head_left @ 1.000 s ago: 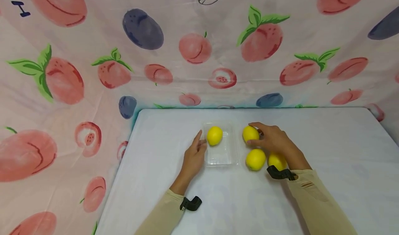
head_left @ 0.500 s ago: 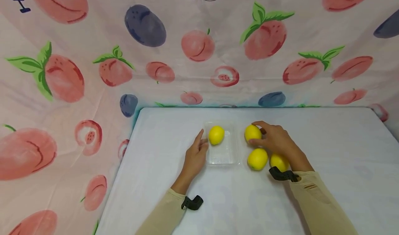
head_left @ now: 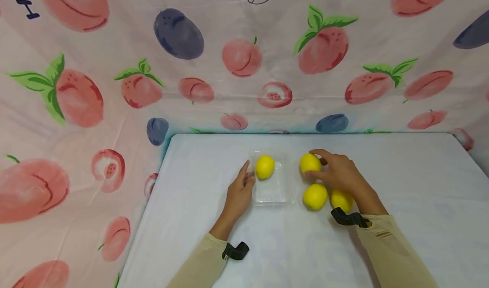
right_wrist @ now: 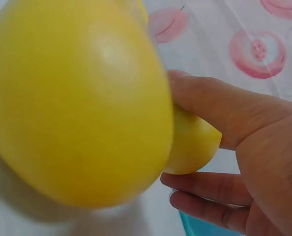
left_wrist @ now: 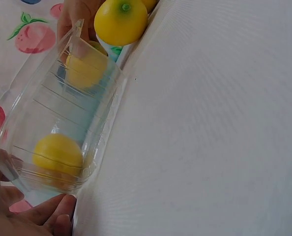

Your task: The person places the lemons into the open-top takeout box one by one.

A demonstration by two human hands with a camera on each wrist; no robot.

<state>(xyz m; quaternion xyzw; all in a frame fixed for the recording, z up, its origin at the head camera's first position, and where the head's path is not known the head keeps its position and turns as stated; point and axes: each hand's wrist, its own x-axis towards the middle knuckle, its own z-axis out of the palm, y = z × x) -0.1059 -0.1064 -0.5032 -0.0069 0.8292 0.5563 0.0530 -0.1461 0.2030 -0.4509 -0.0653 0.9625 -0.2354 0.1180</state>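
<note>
Straight fingers of my left hand (head_left: 238, 194) rest along the left side of a clear plastic container (head_left: 270, 192). One lemon (head_left: 265, 167) lies inside it, toward the far end. Right of the container, my right hand (head_left: 340, 171) grips a second lemon (head_left: 310, 163) between thumb and fingers, low over the table. In the right wrist view this gripped lemon (right_wrist: 197, 142) is partly hidden behind a large, near lemon (right_wrist: 82, 103). Through the container wall, the left wrist view shows the lemon inside (left_wrist: 57, 152) close to my left fingers.
Two more lemons stand on the white table (head_left: 412, 186): one (head_left: 315, 196) just nearer than the gripped one, another (head_left: 341, 199) under my right wrist. A fruit-printed cloth (head_left: 244, 92) hangs behind the table. Black wrist cameras (head_left: 236, 250) sit at both sleeve ends.
</note>
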